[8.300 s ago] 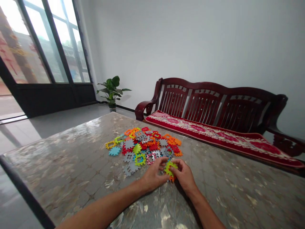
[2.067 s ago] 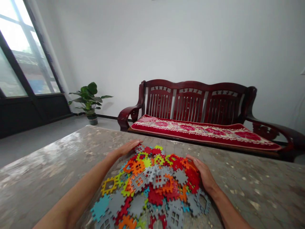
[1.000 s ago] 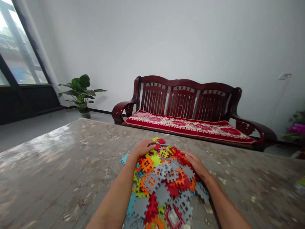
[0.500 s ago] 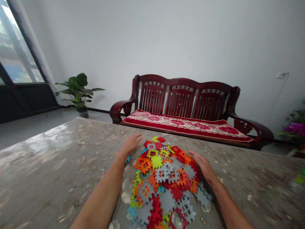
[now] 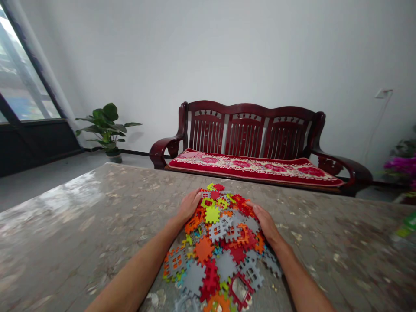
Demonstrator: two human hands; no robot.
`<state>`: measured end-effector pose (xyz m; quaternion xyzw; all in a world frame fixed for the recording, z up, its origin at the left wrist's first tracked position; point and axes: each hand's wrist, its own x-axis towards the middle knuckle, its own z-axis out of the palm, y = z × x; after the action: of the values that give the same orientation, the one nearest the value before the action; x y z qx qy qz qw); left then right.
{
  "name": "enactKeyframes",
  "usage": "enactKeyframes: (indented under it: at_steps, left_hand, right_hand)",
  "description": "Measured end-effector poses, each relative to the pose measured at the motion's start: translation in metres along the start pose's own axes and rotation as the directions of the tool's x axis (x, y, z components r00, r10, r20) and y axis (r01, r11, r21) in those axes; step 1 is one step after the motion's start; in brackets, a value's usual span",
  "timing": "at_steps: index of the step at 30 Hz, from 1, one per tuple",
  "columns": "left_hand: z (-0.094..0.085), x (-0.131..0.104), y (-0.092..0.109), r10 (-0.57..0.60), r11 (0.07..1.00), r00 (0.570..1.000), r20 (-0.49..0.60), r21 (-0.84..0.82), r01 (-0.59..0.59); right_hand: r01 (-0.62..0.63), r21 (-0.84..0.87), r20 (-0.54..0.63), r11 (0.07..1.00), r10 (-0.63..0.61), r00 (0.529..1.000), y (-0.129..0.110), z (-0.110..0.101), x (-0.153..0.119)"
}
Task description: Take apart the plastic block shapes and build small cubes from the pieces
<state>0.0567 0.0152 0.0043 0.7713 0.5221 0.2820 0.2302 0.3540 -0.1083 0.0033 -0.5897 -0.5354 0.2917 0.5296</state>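
A heap of toothed plastic building tiles (image 5: pixel 225 262) in grey, red, orange, lime and blue lies on the table between my forearms. My left hand (image 5: pixel 189 205) rests along the far left side of the heap, palm inward, fingers stretched out against the tiles. At the heap's right side my right hand (image 5: pixel 264 219) touches red and grey tiles with its fingers extended. Neither hand grips a tile. A lime tile (image 5: pixel 212 215) lies near the top, and a dark red frame tile (image 5: pixel 241 289) is at the near end.
The table (image 5: pixel 107 234) has a patterned grey-brown cover. Beyond its far edge stands a wooden bench (image 5: pixel 245 130) with a red floral cloth. A potted plant (image 5: pixel 108 123) is at the left. A blurred green-labelled transparent object (image 5: pixel 407 227) stands at the table's right.
Both hands have moved inward against the heap from either side. The tiles on its left have shifted, and a grey-and-orange window tile now lies farther left and nearer.
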Motion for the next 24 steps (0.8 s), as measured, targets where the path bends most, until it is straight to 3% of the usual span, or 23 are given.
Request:
enactKeyframes:
  at_steps: [2,5,8,11,14,18,21,24]
  left_hand:
    - [0.0,-0.001,0.013,0.019,0.991,0.999,0.045,-0.13,-0.013]
    - [-0.012,-0.006,0.014,0.057,0.977,0.99,0.126,-0.209,-0.029]
    - [-0.035,-0.024,0.006,0.154,0.978,0.968,0.199,-0.167,-0.122]
    - [-0.057,-0.063,0.004,0.267,0.963,0.923,0.277,-0.042,-0.266]
    - [-0.071,-0.116,0.015,0.413,0.885,0.83,0.374,0.053,-0.463]
    - [-0.068,-0.177,0.038,0.584,0.72,0.661,0.471,0.075,-0.69]
    - [-0.057,-0.199,0.05,0.661,0.61,0.536,0.525,0.04,-0.791]
    - [-0.05,-0.2,0.051,0.69,0.563,0.504,0.52,0.052,-0.825]
  right_hand:
    - [-0.006,0.049,-0.016,0.999,0.007,1.0,0.0,-0.004,-0.002]
    - [0.009,0.067,-0.047,0.998,-0.006,0.999,0.0,-0.013,-0.004]
    - [0.037,0.015,-0.052,0.999,-0.036,0.998,0.0,-0.021,-0.006]
    - [0.032,-0.048,-0.007,0.998,-0.033,0.999,0.003,-0.026,-0.007]
    - [0.062,-0.158,0.052,0.985,-0.054,0.997,0.008,-0.025,-0.008]
    - [0.162,-0.298,0.037,0.941,-0.158,0.987,0.002,-0.018,-0.014]
    - [0.223,-0.391,0.055,0.893,-0.22,0.974,-0.012,-0.009,-0.023]
    - [0.29,-0.459,0.137,0.84,-0.255,0.957,-0.029,0.001,-0.033]
